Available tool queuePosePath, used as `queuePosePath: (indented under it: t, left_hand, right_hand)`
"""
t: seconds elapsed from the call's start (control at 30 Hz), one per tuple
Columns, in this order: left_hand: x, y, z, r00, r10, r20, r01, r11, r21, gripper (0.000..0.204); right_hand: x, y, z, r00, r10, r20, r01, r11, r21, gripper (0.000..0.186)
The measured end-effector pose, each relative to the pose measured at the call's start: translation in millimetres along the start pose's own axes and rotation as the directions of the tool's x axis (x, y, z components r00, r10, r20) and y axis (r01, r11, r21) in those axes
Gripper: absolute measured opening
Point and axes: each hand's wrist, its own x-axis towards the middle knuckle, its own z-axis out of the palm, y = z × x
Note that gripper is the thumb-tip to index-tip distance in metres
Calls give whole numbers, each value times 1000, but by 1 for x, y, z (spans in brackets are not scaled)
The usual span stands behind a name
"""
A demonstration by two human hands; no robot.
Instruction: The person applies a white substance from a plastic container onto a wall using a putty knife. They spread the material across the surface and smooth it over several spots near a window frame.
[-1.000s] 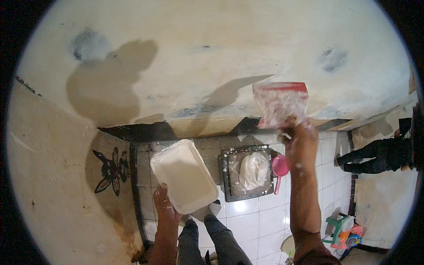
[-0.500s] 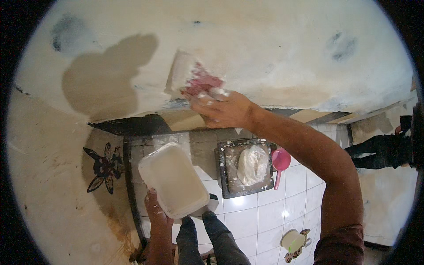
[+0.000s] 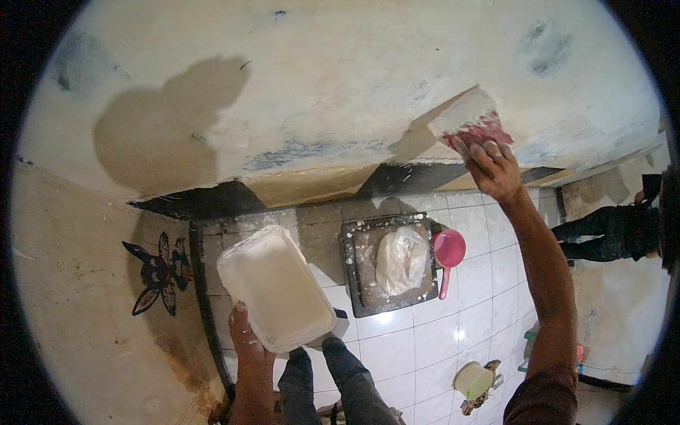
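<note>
Head view: right hand (image 3: 492,166) is clamped on a red-handled scraper (image 3: 467,117), its pale blade pressed flat against the wall (image 3: 319,92) at far right. Left hand (image 3: 244,340) grips the near edge of a white tray (image 3: 276,287) of pale paste. On the tiled floor (image 3: 397,354) beyond sit a dark tub (image 3: 354,276) and pink scoop (image 3: 448,251).

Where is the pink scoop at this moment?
In the head view, the pink scoop lies on the white tiled floor, right of centre, just beside the right edge of the dark tray that holds a plastic bag.
</note>
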Motion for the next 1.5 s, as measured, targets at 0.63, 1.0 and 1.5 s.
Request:
queuePosePath:
  t: [0.63, 1.0, 1.5]
  left_hand:
    - [-8, 7, 2, 1000, 0, 17, 0, 1000, 15, 60]
    - [-3, 15, -32, 999, -10, -39, 10, 1000, -2, 54]
    - [18, 29, -51, 996, 13, 85, -13, 1000, -1, 49]
  right_hand:
    - [80, -145, 33, 885, 465, -31, -446, 864, 233, 18]
    - [191, -89, 29, 790, 544, -282, -517, 839, 169, 17]
    - [182, -126, 65, 922, 274, -274, -254, 961, 107, 21]
